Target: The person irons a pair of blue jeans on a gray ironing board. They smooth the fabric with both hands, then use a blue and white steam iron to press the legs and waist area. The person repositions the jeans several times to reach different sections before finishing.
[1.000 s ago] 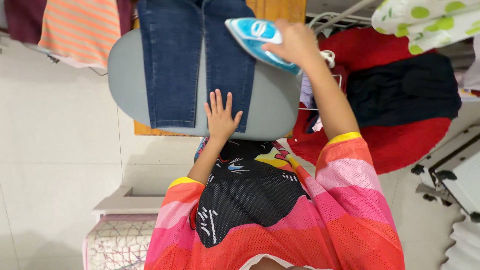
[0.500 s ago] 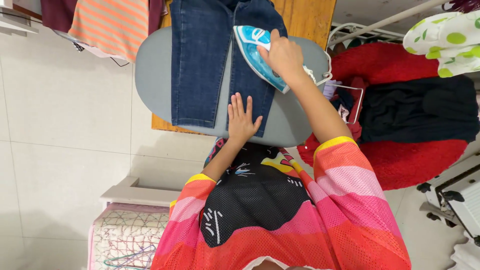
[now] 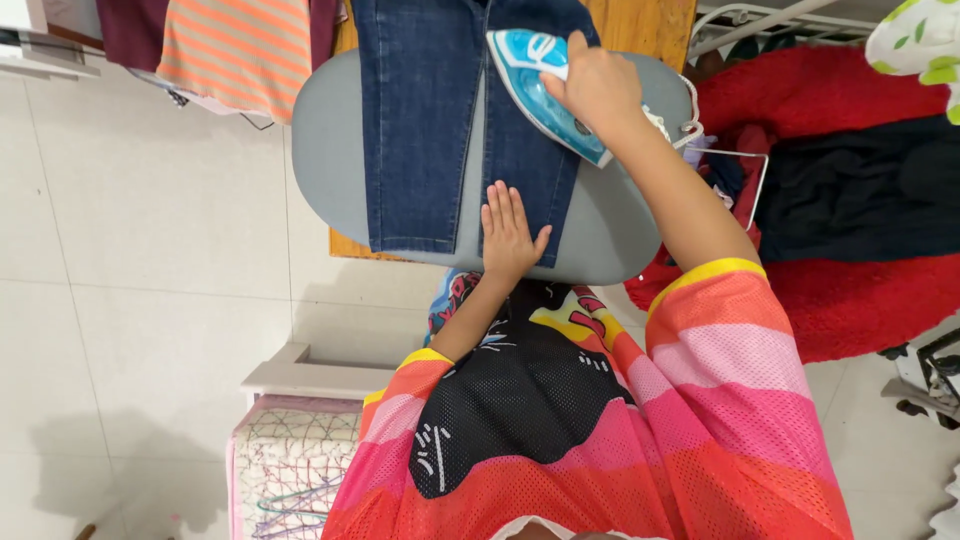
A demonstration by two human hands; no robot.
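Right now the person's right hand (image 3: pixel 598 88) is wrapped tight around the handle of a blue and white plastic steam iron (image 3: pixel 540 88), whose soleplate lies on the right leg of a pair of dark blue denim jeans (image 3: pixel 455 120), toward the far end of the grey padded ironing board (image 3: pixel 320 170). The left hand (image 3: pixel 510 238) grips nothing: it lies flat, fingers spread, on the hem of that same leg at the near edge of the board, pinning the cloth.

Judging by how things lie, the pressing is somewhere in the middle. The iron sits partway up the right leg, and the stretch between iron and flat hand looks smooth. The left leg lies flat alongside, nearer the board's left edge, with nothing on it; whether it has been ironed I cannot tell. The waist end runs out of sight past the far edge.

Counting: one iron, one pair of jeans with two legs showing, one board, two hands. Off the board's right edge a red round rug (image 3: pixel 850 290) carries one dark heap of clothing (image 3: pixel 860 200), and one white wire hanger (image 3: pixel 735 180) sits between board and rug. Past the far left corner hangs one orange striped garment (image 3: pixel 235 50). On the white tiled floor (image 3: pixel 130 300) near the person stands one basket with a quilted lining (image 3: pixel 285 460).
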